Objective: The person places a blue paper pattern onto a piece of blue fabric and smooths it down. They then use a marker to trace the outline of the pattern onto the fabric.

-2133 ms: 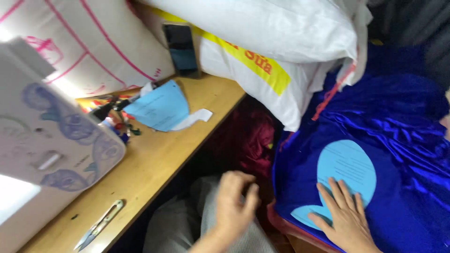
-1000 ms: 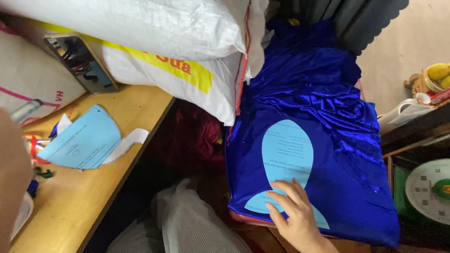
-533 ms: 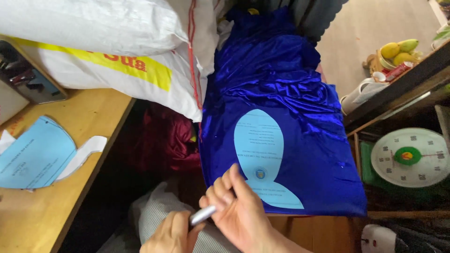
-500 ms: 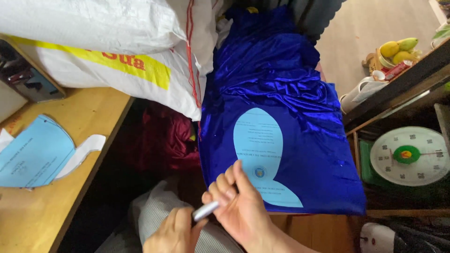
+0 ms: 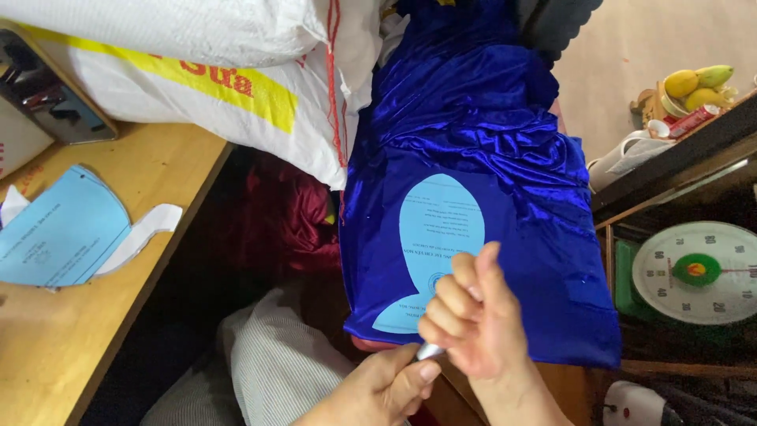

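A shiny blue satin cloth lies spread on a surface in front of me. On it rests a light blue paper pattern with curved edges. My right hand is closed around a small silver pen-like tool just below the pattern's lower end. My left hand pinches the lower tip of the same tool from underneath. Both hands hover at the cloth's near edge.
A wooden table at left carries light blue paper pieces. Large white sacks with a yellow stripe lean at the back. Dark red cloth fills the gap. A weighing scale and fruit sit at right.
My view swung right from the table to the blue cloth. My right hand left the paper pattern and closed on a silver tool, and my left hand came up to meet it.
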